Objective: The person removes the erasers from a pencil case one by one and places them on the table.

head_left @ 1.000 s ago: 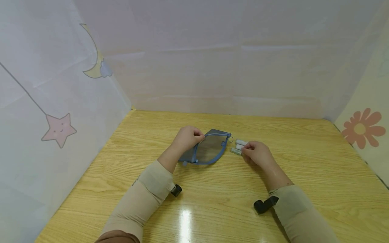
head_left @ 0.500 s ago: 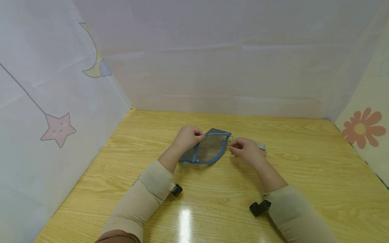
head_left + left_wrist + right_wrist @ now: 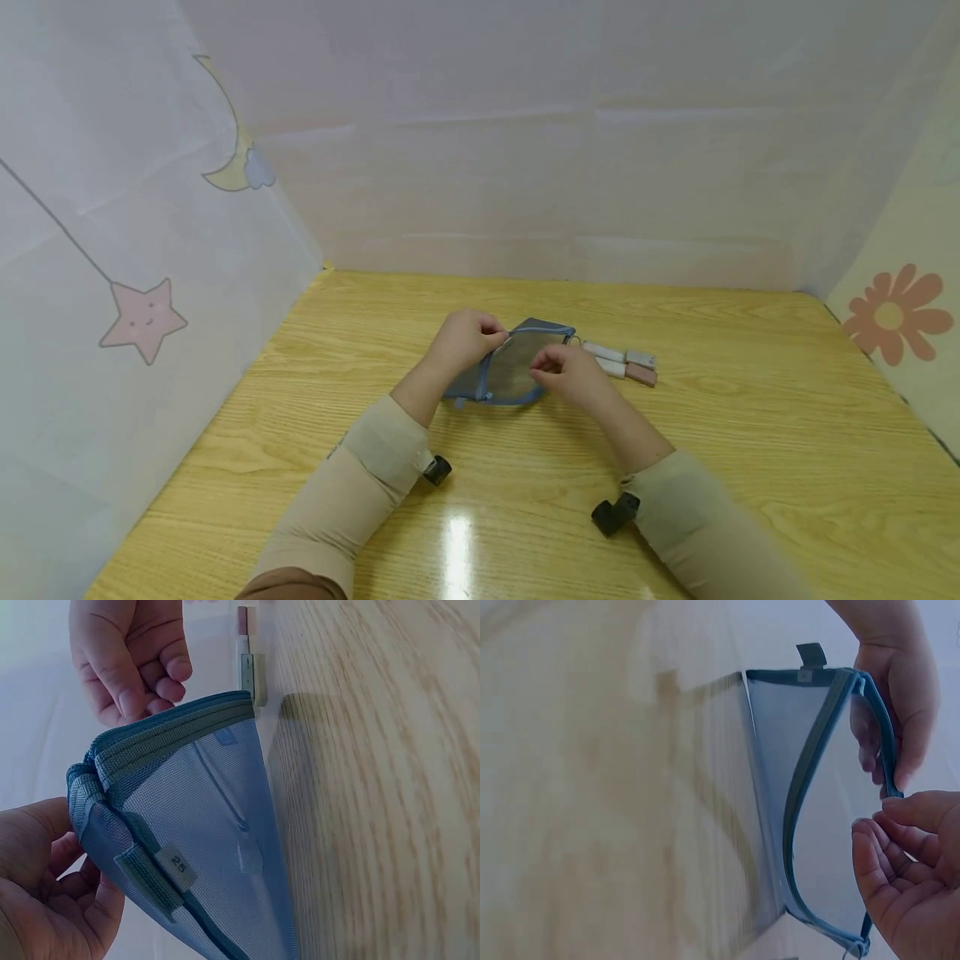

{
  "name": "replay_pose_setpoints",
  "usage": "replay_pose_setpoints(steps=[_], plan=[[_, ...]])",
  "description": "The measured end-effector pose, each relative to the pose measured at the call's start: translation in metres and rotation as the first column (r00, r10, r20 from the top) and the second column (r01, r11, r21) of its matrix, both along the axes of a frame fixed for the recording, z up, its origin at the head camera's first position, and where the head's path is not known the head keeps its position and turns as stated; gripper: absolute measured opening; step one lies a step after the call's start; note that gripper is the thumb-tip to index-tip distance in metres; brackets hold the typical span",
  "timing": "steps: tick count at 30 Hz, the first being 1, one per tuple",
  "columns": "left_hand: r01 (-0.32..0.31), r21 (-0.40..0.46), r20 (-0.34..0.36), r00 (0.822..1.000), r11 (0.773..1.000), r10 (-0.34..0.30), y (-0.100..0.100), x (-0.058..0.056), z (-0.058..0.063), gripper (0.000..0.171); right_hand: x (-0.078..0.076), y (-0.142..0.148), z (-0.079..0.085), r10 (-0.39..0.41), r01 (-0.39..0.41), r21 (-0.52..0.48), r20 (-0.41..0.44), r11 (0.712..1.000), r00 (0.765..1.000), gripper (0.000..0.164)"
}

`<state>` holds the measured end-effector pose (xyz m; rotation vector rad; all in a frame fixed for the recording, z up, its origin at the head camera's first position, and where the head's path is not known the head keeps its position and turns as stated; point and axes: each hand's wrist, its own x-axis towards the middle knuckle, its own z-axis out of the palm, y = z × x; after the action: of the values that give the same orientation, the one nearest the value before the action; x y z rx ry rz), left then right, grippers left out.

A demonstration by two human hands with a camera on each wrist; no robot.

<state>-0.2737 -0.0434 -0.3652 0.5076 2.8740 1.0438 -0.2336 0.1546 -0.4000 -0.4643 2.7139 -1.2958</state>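
Glossy wooden table (image 3: 750,433), pale fabric walls (image 3: 525,167) with moon (image 3: 232,158), star (image 3: 144,318), flower (image 3: 892,317) prints

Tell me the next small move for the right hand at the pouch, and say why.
Probably lower the right hand into the open mouth of the blue mesh pouch and let go of whatever its curled fingers hold; the pictures do not show it. The left hand already pinches one edge up, so the opening gapes, and the right hand hangs right at it. Two small tubes lie on the table beside it.
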Motion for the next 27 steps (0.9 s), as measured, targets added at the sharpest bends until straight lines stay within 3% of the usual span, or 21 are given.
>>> replay_pose_setpoints(steps=[10,21,27], plan=[[0.014,0.014,-0.008,1.000,1.000,-0.013,0.000,0.001,0.000,0.018,-0.007,-0.023,-0.007,0.015,-0.015,0.067,-0.004,0.998,1.000,0.018],[0.020,0.028,0.002,1.000,0.999,-0.020,0.001,0.003,0.001,0.019,-0.024,-0.036,-0.026,-0.096,0.105,0.099,-0.100,0.990,0.990,0.016],[0.029,0.027,-0.007,1.000,0.999,-0.028,0.003,0.004,0.002,0.019,-0.029,-0.043,-0.032,-0.168,0.177,0.148,-0.073,0.973,0.983,0.026]])
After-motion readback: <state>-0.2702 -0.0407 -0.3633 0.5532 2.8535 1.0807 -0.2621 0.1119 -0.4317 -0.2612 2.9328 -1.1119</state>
